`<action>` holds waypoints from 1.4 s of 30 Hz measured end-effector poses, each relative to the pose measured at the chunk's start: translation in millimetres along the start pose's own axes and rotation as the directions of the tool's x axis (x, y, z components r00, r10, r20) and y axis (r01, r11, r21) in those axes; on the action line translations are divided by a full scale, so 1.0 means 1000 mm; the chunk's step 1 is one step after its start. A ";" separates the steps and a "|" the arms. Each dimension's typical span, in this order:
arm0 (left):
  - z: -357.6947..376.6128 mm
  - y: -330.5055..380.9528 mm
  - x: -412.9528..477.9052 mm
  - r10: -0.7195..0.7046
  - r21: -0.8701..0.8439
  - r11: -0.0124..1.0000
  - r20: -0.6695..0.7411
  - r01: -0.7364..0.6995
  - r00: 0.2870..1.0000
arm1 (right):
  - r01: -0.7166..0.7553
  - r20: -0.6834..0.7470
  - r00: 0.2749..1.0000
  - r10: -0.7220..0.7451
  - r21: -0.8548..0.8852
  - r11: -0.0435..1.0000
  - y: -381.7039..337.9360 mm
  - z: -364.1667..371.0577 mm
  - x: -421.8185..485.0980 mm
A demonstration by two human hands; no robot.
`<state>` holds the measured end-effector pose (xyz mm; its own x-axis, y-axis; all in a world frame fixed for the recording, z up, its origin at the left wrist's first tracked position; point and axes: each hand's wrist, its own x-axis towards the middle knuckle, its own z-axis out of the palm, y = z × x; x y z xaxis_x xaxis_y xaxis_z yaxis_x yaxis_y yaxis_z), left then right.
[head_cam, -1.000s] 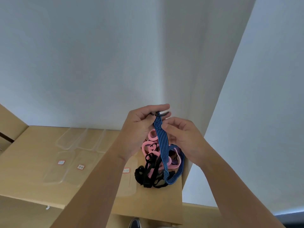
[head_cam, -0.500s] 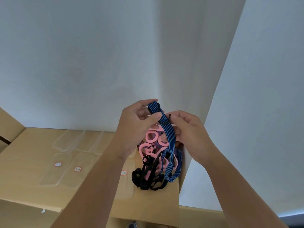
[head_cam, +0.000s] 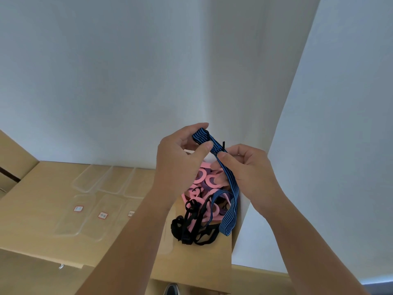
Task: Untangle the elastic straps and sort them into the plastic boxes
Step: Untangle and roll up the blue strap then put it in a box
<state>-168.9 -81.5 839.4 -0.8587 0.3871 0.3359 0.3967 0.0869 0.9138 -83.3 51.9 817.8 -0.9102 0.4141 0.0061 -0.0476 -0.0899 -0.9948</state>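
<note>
Head view: one end of the blue striped strap (head_cam: 232, 184) had been raised higher and was pinched by the left hand (head_cam: 178, 165) and, at 4 o'clock, the right hand (head_cam: 248, 173). Its loop was judged still snagged in the tangle (head_cam: 197, 207) at 6 o'clock, with the plastic boxes (head_cam: 102, 182) at 8 o'clock not yet reached.

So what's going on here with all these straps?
A person is working a blue striped strap free. The left hand pinches its upper end, and the right hand pinches it just below, by a small black buckle. The rest of the strap hangs down to a tangle of pink and black straps on a cardboard top. Clear plastic boxes lie left of the tangle; no strap shows in them, so sorting seems not yet begun.
</note>
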 end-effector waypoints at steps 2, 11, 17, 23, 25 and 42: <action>0.002 0.001 -0.001 0.043 0.037 0.998 -0.015 -0.042 0.999 | -0.011 -0.059 0.998 0.012 0.025 1.000 -0.001 0.005 0.001; -0.014 -0.007 -0.004 -0.012 -0.038 0.999 0.134 0.017 0.991 | 0.174 -0.213 0.960 -0.180 -0.045 0.984 -0.006 0.019 0.008; -0.015 -0.007 0.003 -0.038 -0.005 0.999 0.103 0.038 0.994 | 0.298 -0.236 0.916 -0.325 -0.145 0.944 -0.004 0.023 0.017; -0.014 -0.011 0.008 -0.014 -0.039 0.999 0.047 0.015 0.999 | 0.328 -0.137 0.930 -0.341 -0.108 0.938 -0.004 0.026 0.024; -0.015 -0.014 0.010 -0.014 -0.062 0.998 0.054 0.017 0.998 | 0.332 -0.059 0.940 -0.336 -0.073 0.940 -0.004 0.026 0.025; -0.047 -0.034 0.023 -0.096 -0.429 0.894 0.096 0.128 0.991 | 0.383 0.133 0.923 -0.362 -0.209 0.900 0.006 0.031 0.038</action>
<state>-217.0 -118.8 827.1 -0.8575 0.4633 0.2236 0.1058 -0.2666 0.9580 -130.6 38.8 815.6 -0.8775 0.2940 0.3788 -0.3053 0.2667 -0.9141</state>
